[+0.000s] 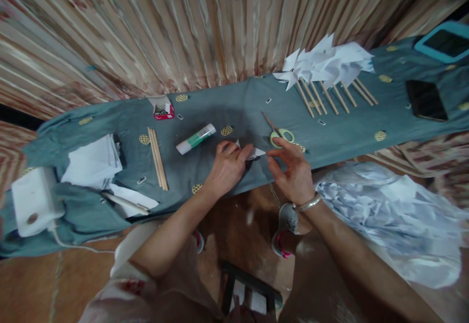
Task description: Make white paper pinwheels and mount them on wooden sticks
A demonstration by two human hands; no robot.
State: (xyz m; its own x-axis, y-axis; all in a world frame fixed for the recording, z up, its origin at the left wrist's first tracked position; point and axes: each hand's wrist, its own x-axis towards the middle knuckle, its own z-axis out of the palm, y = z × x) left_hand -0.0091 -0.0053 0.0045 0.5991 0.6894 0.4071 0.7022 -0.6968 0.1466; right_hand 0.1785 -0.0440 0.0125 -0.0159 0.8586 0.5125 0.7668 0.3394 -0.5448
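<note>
A small folded piece of white paper [257,153] lies near the table's front edge, between my hands. My left hand [229,166] is closed on it, thumb and fingers pressing its left part, which they partly hide. At the paper's pointed right tip, the thumb and forefinger of my right hand [292,171] pinch together. Just beyond my right fingers rest scissors [280,135] with light green handles, blades pointing away. A glue stick [196,139] with a green label lies to the left, beyond my left hand.
Finished paper pinwheels [326,64] on sticks lie back right, near a phone [427,99] and a blue-framed device [445,42]. Leftward are a pin box [163,110], wooden sticks [157,159], stacked paper [93,161] and a white corded box [34,201]. A scrap bag [395,210] stands right.
</note>
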